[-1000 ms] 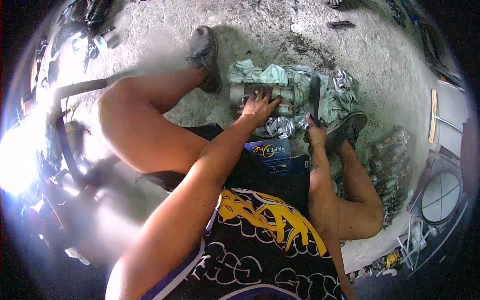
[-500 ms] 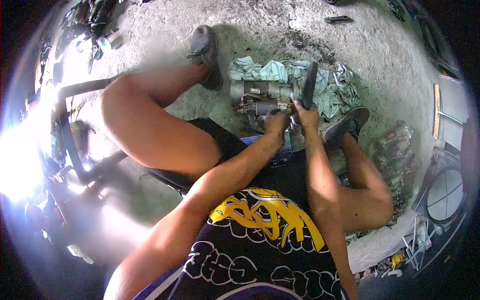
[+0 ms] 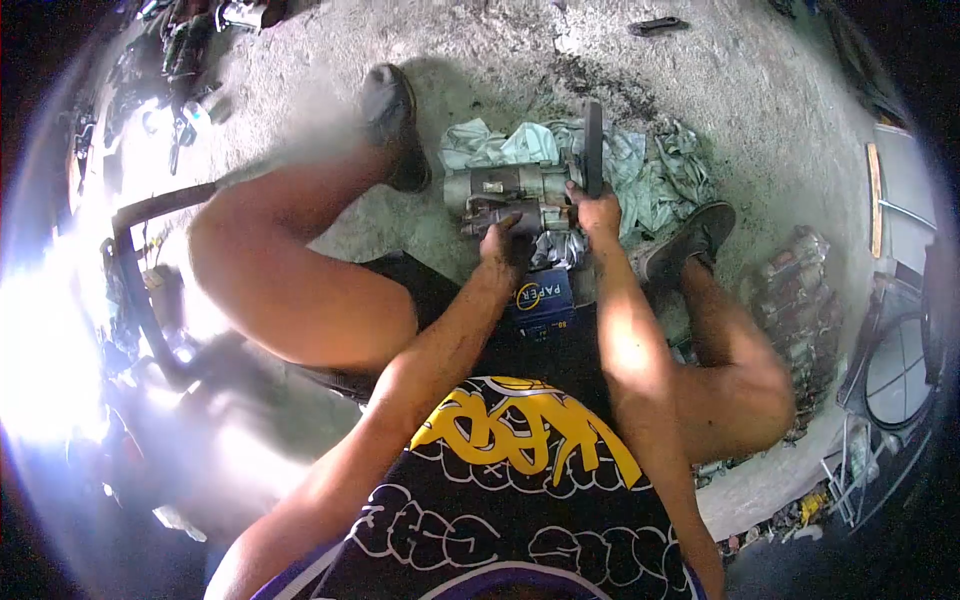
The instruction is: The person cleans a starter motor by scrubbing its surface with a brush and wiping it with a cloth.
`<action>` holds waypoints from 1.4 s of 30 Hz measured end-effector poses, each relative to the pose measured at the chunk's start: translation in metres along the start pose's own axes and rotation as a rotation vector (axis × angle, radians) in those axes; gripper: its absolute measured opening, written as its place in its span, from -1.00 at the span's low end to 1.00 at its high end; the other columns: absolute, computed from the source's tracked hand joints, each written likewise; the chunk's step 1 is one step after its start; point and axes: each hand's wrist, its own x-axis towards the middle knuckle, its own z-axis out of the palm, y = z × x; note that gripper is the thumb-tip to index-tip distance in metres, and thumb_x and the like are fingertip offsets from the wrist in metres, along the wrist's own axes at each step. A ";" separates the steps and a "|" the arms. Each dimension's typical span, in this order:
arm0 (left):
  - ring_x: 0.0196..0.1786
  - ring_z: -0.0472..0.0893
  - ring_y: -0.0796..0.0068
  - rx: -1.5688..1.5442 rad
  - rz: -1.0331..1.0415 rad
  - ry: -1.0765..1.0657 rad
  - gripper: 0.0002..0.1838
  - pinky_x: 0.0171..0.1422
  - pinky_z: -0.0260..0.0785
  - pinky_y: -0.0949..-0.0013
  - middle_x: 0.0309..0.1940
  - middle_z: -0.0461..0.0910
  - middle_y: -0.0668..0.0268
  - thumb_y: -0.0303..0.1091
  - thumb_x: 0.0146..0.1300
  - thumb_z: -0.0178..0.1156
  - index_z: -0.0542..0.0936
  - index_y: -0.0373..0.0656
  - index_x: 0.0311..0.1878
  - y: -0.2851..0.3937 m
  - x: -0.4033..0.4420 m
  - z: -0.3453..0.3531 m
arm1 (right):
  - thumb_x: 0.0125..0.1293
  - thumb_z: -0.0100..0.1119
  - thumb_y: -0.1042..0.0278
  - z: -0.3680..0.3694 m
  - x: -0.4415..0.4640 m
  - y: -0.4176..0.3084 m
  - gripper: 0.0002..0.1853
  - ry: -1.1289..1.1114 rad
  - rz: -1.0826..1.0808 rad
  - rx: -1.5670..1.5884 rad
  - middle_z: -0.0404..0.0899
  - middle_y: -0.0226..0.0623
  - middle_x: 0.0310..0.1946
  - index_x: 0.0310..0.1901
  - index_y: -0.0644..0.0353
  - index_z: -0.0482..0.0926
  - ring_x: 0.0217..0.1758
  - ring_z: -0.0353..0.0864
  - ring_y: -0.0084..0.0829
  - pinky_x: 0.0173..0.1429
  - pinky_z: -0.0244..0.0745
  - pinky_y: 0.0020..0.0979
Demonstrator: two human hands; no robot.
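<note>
A metal cylindrical motor part (image 3: 515, 183) lies on crumpled pale green cloths (image 3: 650, 165) on the concrete floor, between my feet. My left hand (image 3: 503, 245) is at the near side of the motor part, its fingers wrapped against the lower, smaller cylinder. My right hand (image 3: 597, 212) grips a dark, flat-sided bar-like tool (image 3: 594, 150) that stands up at the motor part's right end. The tool's lower end is hidden by my fingers. Just below the motor part is a blue cardboard piece (image 3: 545, 305) with printed letters.
My shoes rest on the floor (image 3: 780, 130) on either side of the motor part. Several greasy metal parts (image 3: 795, 300) are piled at the right. A round-framed panel (image 3: 897, 370) stands at the far right, and a dark metal frame (image 3: 135, 270) is at the left. A small dark object (image 3: 658, 26) lies beyond.
My left hand lifted off the motor part's top, moved to its right end, then back left along its near side. My right hand and the tool moved left to the motor part's right end.
</note>
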 end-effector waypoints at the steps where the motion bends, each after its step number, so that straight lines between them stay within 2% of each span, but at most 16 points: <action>1: -0.24 0.57 0.17 -0.114 0.013 0.002 -0.74 -0.11 0.44 0.21 -0.26 0.58 0.16 -0.35 0.14 0.26 0.52 -0.26 -0.14 -0.005 0.015 0.004 | -0.03 0.35 -0.20 -0.003 0.001 -0.003 -0.32 0.013 -0.009 0.002 0.64 0.04 -0.22 -0.05 0.26 0.54 -0.08 0.60 0.04 0.00 0.45 -0.15; 2: -0.22 0.57 0.17 -0.261 0.057 -0.006 -0.70 -0.09 0.44 0.22 -0.24 0.59 0.15 -0.33 0.14 0.27 0.52 -0.26 -0.11 -0.015 0.028 0.007 | -0.02 0.35 -0.20 -0.004 -0.004 -0.004 -0.33 0.022 -0.013 0.003 0.64 0.04 -0.22 -0.06 0.26 0.55 -0.07 0.59 0.05 0.00 0.45 -0.15; 3: -0.17 0.56 0.16 -0.072 0.127 -0.017 -0.66 -0.03 0.42 0.21 -0.19 0.59 0.16 -0.29 0.16 0.27 0.51 -0.26 -0.05 -0.017 0.032 0.001 | -0.01 0.34 -0.20 -0.004 -0.008 -0.005 -0.33 0.027 -0.015 0.006 0.64 0.03 -0.21 -0.06 0.26 0.55 -0.06 0.59 0.05 0.01 0.44 -0.16; 4: -0.13 0.54 0.16 0.124 0.200 -0.015 -0.61 0.02 0.39 0.20 -0.14 0.58 0.17 -0.26 0.18 0.26 0.51 -0.26 0.01 -0.020 0.035 -0.004 | -0.02 0.37 -0.18 0.008 -0.004 0.005 -0.37 0.123 -0.081 -0.023 0.66 -0.07 -0.35 -0.10 0.24 0.55 -0.30 0.65 -0.10 -0.15 0.51 -0.22; 5: -0.08 0.53 0.16 0.310 0.274 0.000 -0.57 0.08 0.36 0.19 -0.10 0.58 0.18 -0.23 0.19 0.26 0.50 -0.25 0.07 -0.022 0.037 -0.008 | -0.01 0.36 -0.17 0.014 0.003 0.017 -0.34 0.054 -0.047 0.037 0.65 -0.05 -0.32 -0.06 0.27 0.52 -0.27 0.65 -0.07 -0.13 0.51 -0.21; 6: -0.04 0.51 0.15 0.081 0.198 -0.056 -0.55 0.13 0.33 0.18 -0.06 0.57 0.18 -0.22 0.21 0.25 0.49 -0.24 0.11 -0.022 0.039 -0.004 | 0.00 0.36 -0.16 0.011 0.000 0.017 -0.31 -0.004 -0.012 0.108 0.64 -0.03 -0.29 -0.02 0.30 0.49 -0.23 0.64 -0.04 -0.11 0.50 -0.20; 8: 0.08 0.45 0.13 -0.109 0.154 -0.160 -0.55 0.25 0.25 0.13 0.06 0.51 0.18 -0.16 0.29 0.14 0.45 -0.21 0.16 -0.023 0.028 0.015 | 0.07 0.33 -0.05 -0.008 -0.016 0.002 -0.44 -0.135 0.119 0.528 0.59 -0.24 -0.46 -0.09 0.31 0.52 -0.51 0.58 -0.27 -0.37 0.49 -0.34; 11: 0.04 0.48 0.09 -0.987 -0.577 -0.374 -0.56 0.27 0.26 0.11 0.07 0.49 0.14 -0.10 0.32 0.03 0.43 -0.19 0.14 -0.004 0.073 -0.008 | 0.12 0.29 0.04 -0.026 -0.005 0.013 -0.60 -0.293 0.399 0.984 0.46 -0.41 -0.61 -0.26 0.27 0.55 -0.68 0.40 -0.49 -0.56 0.32 -0.44; 12: 0.04 0.49 0.09 -0.896 -0.531 -0.374 -0.55 0.26 0.27 0.12 0.06 0.50 0.14 -0.10 0.30 0.05 0.43 -0.19 0.14 0.002 0.077 -0.003 | 0.11 0.35 0.10 -0.018 -0.001 0.019 -0.72 -0.152 0.296 1.164 0.32 -0.51 -0.70 -0.32 0.11 0.54 -0.81 0.18 -0.59 -0.72 0.04 -0.50; 18: 0.01 0.53 0.09 0.392 0.118 -0.180 -0.48 0.17 0.35 0.14 -0.01 0.55 0.11 -0.08 0.16 0.14 0.47 -0.23 0.10 0.057 0.038 0.086 | 0.13 0.32 0.12 -0.020 0.044 0.060 -0.71 0.335 0.410 1.191 0.27 -0.49 -0.75 -0.35 0.12 0.48 -0.82 0.21 -0.55 -0.71 0.08 -0.50; 23: -0.01 0.57 0.09 1.195 0.430 0.052 -0.43 0.09 0.42 0.17 -0.06 0.59 0.08 -0.06 0.04 0.21 0.51 -0.25 0.07 0.097 -0.007 0.119 | 0.15 0.29 0.11 -0.065 0.016 0.042 -0.69 0.289 0.636 1.677 0.22 -0.48 -0.74 -0.31 0.14 0.42 -0.83 0.19 -0.53 -0.74 0.14 -0.44; 30: 0.09 0.55 0.01 2.402 0.926 0.298 -0.27 0.16 0.40 0.13 -0.04 0.58 -0.05 0.04 -0.18 0.31 0.52 -0.22 0.08 0.075 -0.059 0.182 | 0.13 0.31 0.09 0.003 0.037 0.102 -0.66 0.367 0.498 0.909 0.40 -0.36 -0.72 -0.36 0.26 0.55 -0.78 0.37 -0.46 -0.72 0.27 -0.37; 33: 0.11 0.53 -0.01 2.532 0.998 0.270 -0.29 0.19 0.38 0.09 -0.03 0.57 -0.08 0.01 -0.18 0.29 0.52 -0.14 0.10 0.073 -0.032 0.167 | 0.13 0.30 0.01 -0.010 0.031 0.096 -0.61 0.306 0.475 0.815 0.45 -0.33 -0.71 -0.36 0.25 0.56 -0.76 0.41 -0.45 -0.69 0.30 -0.37; 37: 0.05 0.56 -0.02 2.374 0.944 0.189 -0.28 0.13 0.40 0.11 -0.01 0.56 -0.07 0.00 -0.15 0.26 0.49 -0.20 0.12 0.098 0.033 0.115 | 0.12 0.27 -0.16 -0.037 0.006 0.082 -0.52 0.447 0.238 0.580 0.46 -0.33 -0.71 -0.36 0.21 0.56 -0.73 0.45 -0.46 -0.64 0.30 -0.38; 40: -0.04 0.60 -0.06 2.321 0.784 0.161 -0.30 0.05 0.44 0.11 -0.05 0.57 -0.07 -0.09 -0.13 0.28 0.47 -0.31 0.10 0.117 0.051 0.095 | 0.09 0.24 -0.29 -0.048 0.000 0.067 -0.43 0.313 0.243 0.624 0.46 -0.31 -0.68 -0.33 0.20 0.55 -0.66 0.47 -0.43 -0.53 0.33 -0.35; 42: -0.12 0.61 -0.10 1.715 0.709 -0.033 -0.31 -0.01 0.45 0.09 -0.10 0.57 -0.09 -0.16 -0.14 0.30 0.44 -0.35 0.10 0.127 0.055 0.077 | 0.10 0.24 -0.27 -0.063 -0.013 0.039 -0.42 0.284 0.181 0.625 0.46 -0.32 -0.65 -0.29 0.23 0.56 -0.65 0.43 -0.43 -0.47 0.33 -0.34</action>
